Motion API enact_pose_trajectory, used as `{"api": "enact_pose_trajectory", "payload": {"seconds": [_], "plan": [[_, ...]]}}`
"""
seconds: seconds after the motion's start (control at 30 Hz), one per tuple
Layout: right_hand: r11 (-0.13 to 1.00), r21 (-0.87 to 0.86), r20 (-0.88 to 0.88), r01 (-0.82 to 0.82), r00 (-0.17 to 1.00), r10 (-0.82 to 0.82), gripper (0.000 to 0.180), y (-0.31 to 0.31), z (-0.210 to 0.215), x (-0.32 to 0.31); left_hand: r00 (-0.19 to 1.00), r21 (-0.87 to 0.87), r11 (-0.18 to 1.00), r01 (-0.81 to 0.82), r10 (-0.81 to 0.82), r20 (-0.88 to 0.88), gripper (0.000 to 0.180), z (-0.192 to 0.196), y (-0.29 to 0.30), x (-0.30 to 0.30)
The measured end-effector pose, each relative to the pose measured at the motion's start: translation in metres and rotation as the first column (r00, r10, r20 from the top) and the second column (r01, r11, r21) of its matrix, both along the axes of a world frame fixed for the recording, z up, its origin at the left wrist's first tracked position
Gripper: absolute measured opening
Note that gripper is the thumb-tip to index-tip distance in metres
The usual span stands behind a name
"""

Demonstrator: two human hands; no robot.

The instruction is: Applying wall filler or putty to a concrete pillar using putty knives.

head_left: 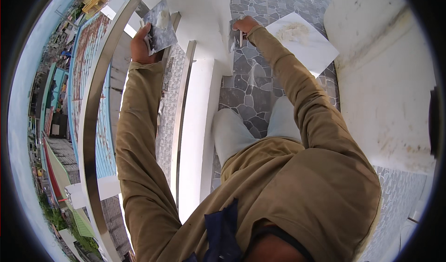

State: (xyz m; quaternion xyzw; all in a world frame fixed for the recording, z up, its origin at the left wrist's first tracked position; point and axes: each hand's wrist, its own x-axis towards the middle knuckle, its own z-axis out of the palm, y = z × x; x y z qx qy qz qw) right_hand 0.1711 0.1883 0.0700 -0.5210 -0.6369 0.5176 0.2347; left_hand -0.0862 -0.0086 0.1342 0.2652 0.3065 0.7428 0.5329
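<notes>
My left hand (142,45) grips the edge of a flat, grey marbled board (161,35), held up beside the railing. A lump of white putty (163,19) lies on the board's face. Over to the right, my right hand (246,25) is closed around the handle of a flat metal trowel (235,41). Its blade stands on edge at the border of a white wall (204,25), but whether it touches the wall is hard to see. Past my right wrist, a white marbled tile (320,53) lies on the floor with a smear of beige putty (292,32) on it.
A metal handrail (88,108) curves along my left side, with roofs (88,76) far below beyond it. Another metal bar (182,118) runs beside a white ledge (195,122). Stone-patterned flooring (237,94) lies beneath my legs. A stained white wall (381,76) rises on the right.
</notes>
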Motion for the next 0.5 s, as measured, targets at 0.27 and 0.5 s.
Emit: {"api": "enact_pose_trajectory", "payload": {"seconds": [0.27,0.5], "plan": [[0.989,0.135,-0.248,0.052,0.969,-0.017,0.026,0.026,0.050,-0.010,0.998,0.077,0.997,0.020,-0.015,-0.055,0.024,0.013,0.017,0.020],[0.697,0.700,-0.090,-0.156,0.949,0.303,0.025,-0.046,0.157,0.048,0.937,-0.051,0.999,-0.015,-0.004,-0.349,0.019,0.026,0.011,0.025]]}}
